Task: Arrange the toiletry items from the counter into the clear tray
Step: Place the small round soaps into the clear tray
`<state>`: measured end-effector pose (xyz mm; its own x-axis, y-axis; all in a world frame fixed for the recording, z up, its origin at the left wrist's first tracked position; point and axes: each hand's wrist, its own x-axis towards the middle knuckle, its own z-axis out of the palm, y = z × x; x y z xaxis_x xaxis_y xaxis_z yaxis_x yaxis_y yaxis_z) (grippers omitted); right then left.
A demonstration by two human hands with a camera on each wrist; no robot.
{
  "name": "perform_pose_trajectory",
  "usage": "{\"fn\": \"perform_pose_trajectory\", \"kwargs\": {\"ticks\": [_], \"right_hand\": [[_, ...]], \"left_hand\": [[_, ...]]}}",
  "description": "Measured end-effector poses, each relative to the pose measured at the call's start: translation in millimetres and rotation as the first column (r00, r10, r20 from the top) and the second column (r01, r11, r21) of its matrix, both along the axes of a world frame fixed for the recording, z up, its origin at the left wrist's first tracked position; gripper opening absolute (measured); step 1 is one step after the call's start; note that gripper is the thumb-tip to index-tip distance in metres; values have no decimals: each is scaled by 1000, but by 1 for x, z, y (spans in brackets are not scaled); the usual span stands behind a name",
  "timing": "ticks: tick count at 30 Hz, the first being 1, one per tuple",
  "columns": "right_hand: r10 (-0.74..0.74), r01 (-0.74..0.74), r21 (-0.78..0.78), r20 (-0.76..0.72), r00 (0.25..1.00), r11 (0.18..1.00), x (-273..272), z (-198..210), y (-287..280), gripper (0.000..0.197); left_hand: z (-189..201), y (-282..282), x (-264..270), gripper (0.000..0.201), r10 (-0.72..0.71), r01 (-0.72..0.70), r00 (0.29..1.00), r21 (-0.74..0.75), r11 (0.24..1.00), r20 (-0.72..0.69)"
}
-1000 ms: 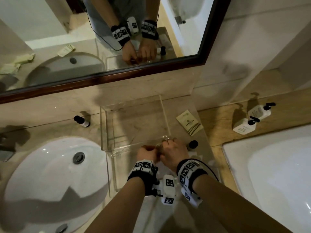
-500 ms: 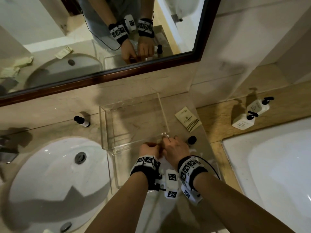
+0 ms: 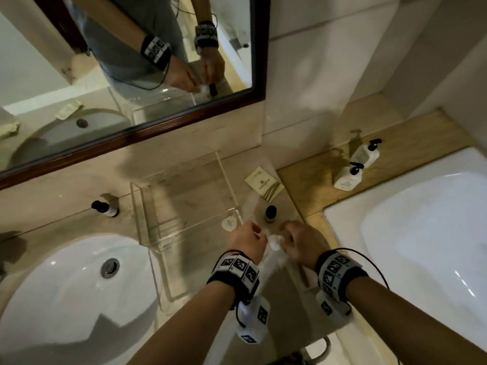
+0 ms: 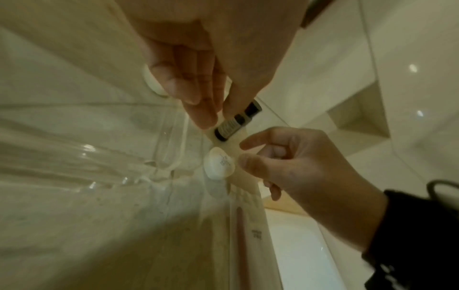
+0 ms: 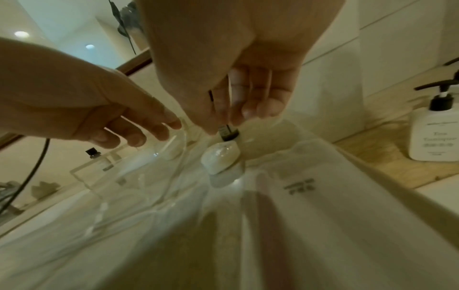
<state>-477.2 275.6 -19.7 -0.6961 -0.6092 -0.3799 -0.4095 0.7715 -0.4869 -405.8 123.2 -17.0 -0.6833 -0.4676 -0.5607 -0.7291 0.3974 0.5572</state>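
Both my hands hang slack-fingered, gripping nothing: left hand (image 3: 246, 242), right hand (image 3: 303, 245), a wrapped soap (image 3: 275, 241) on the counter between them. Just beyond my left, one soap (image 3: 229, 223) already sits in the clear tray (image 3: 184, 242). Still out: dark bottle (image 3: 270, 214), sachet (image 3: 264, 183), another small bottle (image 3: 105, 208) far left.

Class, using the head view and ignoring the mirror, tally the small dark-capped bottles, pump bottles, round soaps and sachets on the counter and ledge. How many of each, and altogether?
Small bottles: 2
Pump bottles: 2
Soaps: 2
Sachet: 1
Total: 7
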Motion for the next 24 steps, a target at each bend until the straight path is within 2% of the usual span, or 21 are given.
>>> {"fn": "perform_pose_trajectory", "kwargs": {"ticks": [2,4,6,9,12,15,17,20,24], "right_hand": [[9,-12,49,50,999,999,0,-7,0,54],[10,-16,110,47,999,994,1,-13,-4,60],[22,-26,145,35,999,989,3,-18,-8,57],[14,-17,121,31,999,993,8,-26,-13,47],[33,-33,98,1,999,995,13,-26,-11,41],[57,-56,40,-22,998,998,18,-18,-9,36],[45,-46,-13,-26,999,999,20,-10,-12,39],[55,-58,-70,-45,997,996,23,-1,-33,48],[96,-99,-165,-29,995,981,32,2,-69,37]], "left_hand": [[-7,7,-7,24,-28,28,998,1,1000,52],[-15,14,-15,21,-8,0,994,74,997,109],[-25,18,-21,15,-5,-14,986,110,994,167],[-28,19,-26,17,-51,36,983,88,995,178],[-24,19,-23,13,-75,61,986,93,994,150],[-12,15,-16,17,-50,34,992,131,991,119],[-5,8,-11,20,-18,7,997,149,989,72],[3,-13,1,20,55,-53,999,142,988,-3],[1,-51,28,23,118,-115,993,108,987,-29]]}}
